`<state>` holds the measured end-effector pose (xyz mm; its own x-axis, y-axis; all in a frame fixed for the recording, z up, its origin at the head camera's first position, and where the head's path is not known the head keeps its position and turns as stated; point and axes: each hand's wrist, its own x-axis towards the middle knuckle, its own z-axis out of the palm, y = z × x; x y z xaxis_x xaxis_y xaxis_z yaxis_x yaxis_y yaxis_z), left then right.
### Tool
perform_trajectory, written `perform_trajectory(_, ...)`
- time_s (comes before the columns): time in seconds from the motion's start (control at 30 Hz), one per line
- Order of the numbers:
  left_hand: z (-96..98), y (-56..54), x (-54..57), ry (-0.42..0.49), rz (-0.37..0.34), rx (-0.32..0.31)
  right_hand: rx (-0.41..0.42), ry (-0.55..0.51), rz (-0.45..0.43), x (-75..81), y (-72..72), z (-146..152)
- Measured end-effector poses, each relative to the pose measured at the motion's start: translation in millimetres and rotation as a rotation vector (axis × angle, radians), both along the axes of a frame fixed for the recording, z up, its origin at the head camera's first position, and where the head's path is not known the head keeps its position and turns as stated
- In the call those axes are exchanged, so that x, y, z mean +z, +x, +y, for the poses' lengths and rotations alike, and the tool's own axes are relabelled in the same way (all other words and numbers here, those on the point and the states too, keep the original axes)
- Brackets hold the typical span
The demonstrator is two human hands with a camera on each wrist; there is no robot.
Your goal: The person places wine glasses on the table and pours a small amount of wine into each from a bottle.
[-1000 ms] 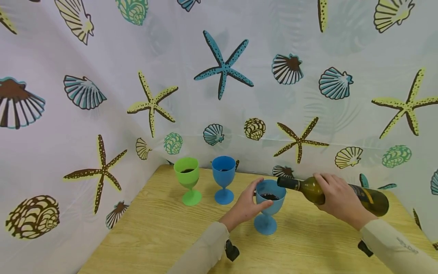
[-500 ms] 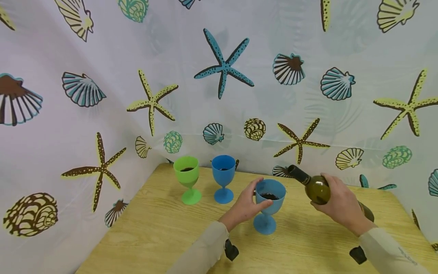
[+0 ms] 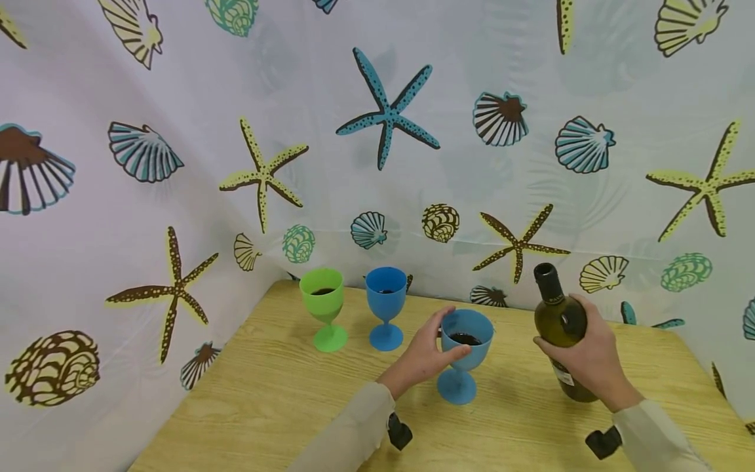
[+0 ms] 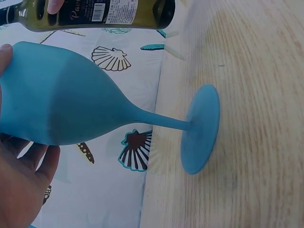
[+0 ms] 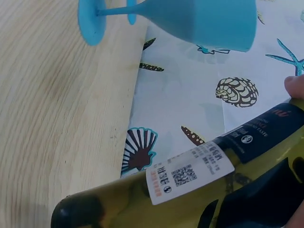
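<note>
My left hand [image 3: 421, 357] holds the bowl of a light blue plastic goblet [image 3: 472, 357], thumb across the front and fingers round the back. The goblet stands upright on its foot, with dark liquid [image 3: 464, 339] inside. To its right, my right hand [image 3: 598, 357] grips a green glass wine bottle [image 3: 557, 321] round the body. Its uncapped neck points up, leaning slightly left. Labels [image 5: 190, 172] show on the bottle's side in the right wrist view. Whether the bottle's base touches the table, I cannot tell. Bottle and goblet are apart.
A green goblet [image 3: 322, 301] and a darker blue goblet [image 3: 386, 305] stand at the back left of the wooden table [image 3: 265, 393], both with dark liquid inside. Behind the table hangs a white curtain [image 3: 318, 85] printed with shells and starfish.
The wine bottle has swung from nearly level, its mouth at the light blue goblet's rim, to nearly upright, its neck moving right and away. My left hand and the goblet have stayed put.
</note>
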<state>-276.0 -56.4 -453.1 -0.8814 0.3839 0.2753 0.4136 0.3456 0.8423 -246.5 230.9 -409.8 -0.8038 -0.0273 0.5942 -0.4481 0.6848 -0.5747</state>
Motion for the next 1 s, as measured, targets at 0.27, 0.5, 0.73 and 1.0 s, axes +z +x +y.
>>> perform_trajectory(0.27,-0.8,1.4,2.1,-0.024,0.003,0.007,-0.083,-0.231,-0.097,-3.1,-1.5,0)
perform_trajectory(0.5,-1.8,2.4,3.6,-0.028,0.014,0.009,-0.178,-0.413,-0.2,-8.2,-9.0,4)
perform_trajectory(0.73,-1.4,2.2,2.9,-0.024,0.004,0.008,-0.236,-0.509,-0.223,-13.2,-18.2,7)
perform_trajectory(1.0,-0.7,2.5,1.7,-0.015,0.011,-0.001,-0.254,-0.51,-0.191,-20.9,-33.7,10)
